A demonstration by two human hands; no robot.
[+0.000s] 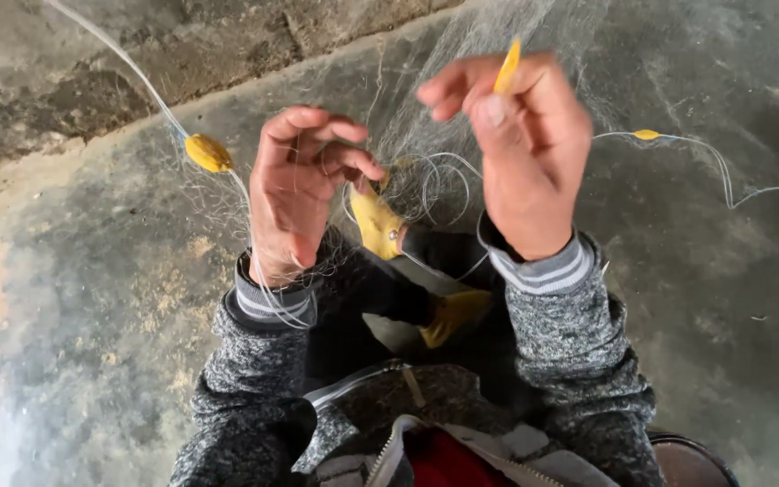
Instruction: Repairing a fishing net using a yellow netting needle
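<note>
Both hands are raised over the lap, working a fine monofilament fishing net (462,54) that spreads pale and nearly transparent across the concrete floor (696,298). Left hand (295,194): fingers curled inward, pinching strands of mesh between thumb and forefinger, with a white cord looped around the wrist. Right hand (529,149): closed on a slim yellow netting needle (508,65), whose tip stands up above the fingers; the thumb presses against the forefinger below it. Loose coils of clear line (439,180) hang between the two hands. A yellow oval float (208,152) sits on the white head rope (119,56) just left of the left hand, and a smaller yellow float (646,134) lies on the rope farther right, well apart from the right hand. Below the hands, yellow footwear (377,224) shows at the end of a dark trouser leg; whether the net is hooked over it cannot be told. Sleeves are grey knit with striped cuffs. Judged from this grip, the step in hand is knotting or mending a mesh: the left hand holds the mesh taut while the needle carries the twine. A following pass would call for steady tension and a precise thread through a small opening.
</note>
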